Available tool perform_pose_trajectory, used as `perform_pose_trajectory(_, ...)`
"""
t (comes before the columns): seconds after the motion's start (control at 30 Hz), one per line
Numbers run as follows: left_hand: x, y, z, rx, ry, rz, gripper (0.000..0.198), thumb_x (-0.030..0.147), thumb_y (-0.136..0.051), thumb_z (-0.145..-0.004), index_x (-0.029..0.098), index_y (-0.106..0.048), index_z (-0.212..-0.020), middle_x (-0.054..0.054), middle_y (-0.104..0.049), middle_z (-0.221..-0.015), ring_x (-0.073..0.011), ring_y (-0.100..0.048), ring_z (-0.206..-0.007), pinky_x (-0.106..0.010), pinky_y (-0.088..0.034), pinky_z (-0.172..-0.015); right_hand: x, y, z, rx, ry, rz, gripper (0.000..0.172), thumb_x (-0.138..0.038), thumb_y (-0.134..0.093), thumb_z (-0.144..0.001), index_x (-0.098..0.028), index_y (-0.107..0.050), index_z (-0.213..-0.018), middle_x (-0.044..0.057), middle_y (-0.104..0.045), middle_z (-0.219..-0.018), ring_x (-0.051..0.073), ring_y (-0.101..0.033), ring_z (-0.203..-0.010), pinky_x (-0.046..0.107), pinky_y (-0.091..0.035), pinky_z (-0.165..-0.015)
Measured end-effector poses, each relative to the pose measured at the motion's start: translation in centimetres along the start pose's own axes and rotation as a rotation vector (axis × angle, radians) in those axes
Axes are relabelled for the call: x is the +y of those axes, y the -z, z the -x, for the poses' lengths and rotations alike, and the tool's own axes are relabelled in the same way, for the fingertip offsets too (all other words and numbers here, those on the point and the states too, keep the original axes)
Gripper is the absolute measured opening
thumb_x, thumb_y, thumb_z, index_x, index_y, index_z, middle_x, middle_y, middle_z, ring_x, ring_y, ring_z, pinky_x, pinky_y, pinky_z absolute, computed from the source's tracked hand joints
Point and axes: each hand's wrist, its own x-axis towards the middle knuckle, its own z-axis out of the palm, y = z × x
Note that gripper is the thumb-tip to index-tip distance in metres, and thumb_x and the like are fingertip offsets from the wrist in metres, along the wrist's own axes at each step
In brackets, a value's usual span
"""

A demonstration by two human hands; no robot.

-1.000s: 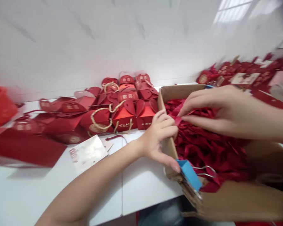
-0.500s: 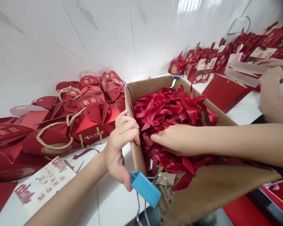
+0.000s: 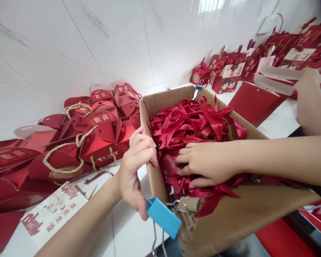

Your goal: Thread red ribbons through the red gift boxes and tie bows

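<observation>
A cardboard box [image 3: 156, 180] full of dark red satin ribbons [image 3: 187, 119] stands in the middle. My left hand [image 3: 139, 160] is closed on its left wall, fingers curled over the rim. The left thumb touches or nearly touches a large blue binder clip [image 3: 164, 217] at the box's near corner. Inside the box, my right hand [image 3: 207, 162] lies palm down on the ribbons, its fingers spread and partly sunk among them. Whatever lies beneath the palm is hidden.
Folded red gift boxes [image 3: 101, 121] with rope handles crowd the left, beside a printed white card [image 3: 55, 207]. A smaller binder clip [image 3: 199, 87] sits on the box's far corner. At right, another person's hand [image 3: 309, 84] is near a red bag [image 3: 253, 100] and more packages.
My right hand has spread its fingers, which were bunched and deeper in the ribbons, and turned palm down. My left hand stays on the box wall.
</observation>
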Motion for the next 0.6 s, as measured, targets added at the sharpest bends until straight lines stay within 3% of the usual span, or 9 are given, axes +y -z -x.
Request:
perform_pose_trajectory(0.1,0.0,0.0,0.0,0.003,0.006,-0.004,0.073,0.090,-0.030,-0.060,0.019,-0.049,-0.059,-0.001,-0.049,-0.061,-0.0190,-0.045,-0.069,-0.039,-0.034,-0.074,0.1,0.8,0.5,-0.079,0.001,-0.101,0.033,-0.036,-0.057,-0.083,-0.018,-0.066,-0.109,0.011,-0.063,-0.108,0.025,-0.052,-0.101,0.039,-0.033,-0.086)
perform_pose_trajectory(0.2,-0.2,0.1,0.1,-0.003,-0.023,-0.003,0.075,0.092,-0.029,-0.057,0.020,-0.048,-0.059,0.000,-0.047,-0.060,-0.0186,-0.044,-0.068,-0.045,-0.034,-0.085,0.1,1.4,0.6,-0.131,0.027,-0.182,0.028,-0.037,-0.059,-0.081,-0.019,-0.068,-0.101,0.008,-0.067,-0.098,0.024,-0.055,-0.097,0.038,-0.031,-0.086)
perform_pose_trajectory(0.27,-0.3,0.2,0.2,-0.031,-0.037,-0.033,0.072,0.089,-0.027,-0.063,0.020,-0.048,-0.062,0.000,-0.048,-0.062,-0.0190,-0.045,-0.070,-0.047,-0.032,-0.090,0.0,1.7,0.5,-0.140,0.032,-0.213,0.030,-0.043,-0.054,-0.085,-0.018,-0.068,-0.093,0.008,-0.068,-0.087,0.022,-0.058,-0.088,0.037,-0.032,-0.083)
perform_pose_trajectory(0.4,-0.3,0.1,0.4,-0.014,-0.013,-0.057,0.069,0.084,-0.023,-0.070,0.020,-0.046,-0.063,-0.001,-0.047,-0.064,-0.0200,-0.045,-0.073,-0.043,-0.037,-0.080,-0.4,1.5,0.0,-0.061,-0.046,-0.171,0.045,-0.043,-0.031,-0.096,-0.014,-0.066,-0.087,0.009,-0.067,-0.079,0.019,-0.059,-0.072,0.036,-0.035,-0.078)
perform_pose_trajectory(0.53,-0.2,-0.1,0.2,0.002,-0.035,-0.026,0.070,0.088,-0.028,-0.064,0.020,-0.046,-0.061,-0.001,-0.048,-0.061,-0.0196,-0.045,-0.069,-0.042,-0.038,-0.075,-0.3,0.9,-0.3,-0.015,-0.121,-0.053,0.029,-0.033,-0.042,-0.092,-0.012,-0.062,-0.100,0.010,-0.067,-0.076,0.018,-0.058,-0.065,0.033,-0.037,-0.069)
perform_pose_trajectory(0.6,-0.2,-0.1,0.0,0.012,-0.047,-0.019,0.071,0.089,-0.029,-0.062,0.020,-0.047,-0.060,-0.001,-0.048,-0.060,-0.0195,-0.046,-0.067,-0.042,-0.039,-0.075,-0.2,0.6,-0.4,-0.018,-0.127,-0.012,0.032,-0.028,-0.052,-0.087,-0.012,-0.057,-0.114,0.009,-0.067,-0.076,0.019,-0.058,-0.065,0.032,-0.036,-0.065)
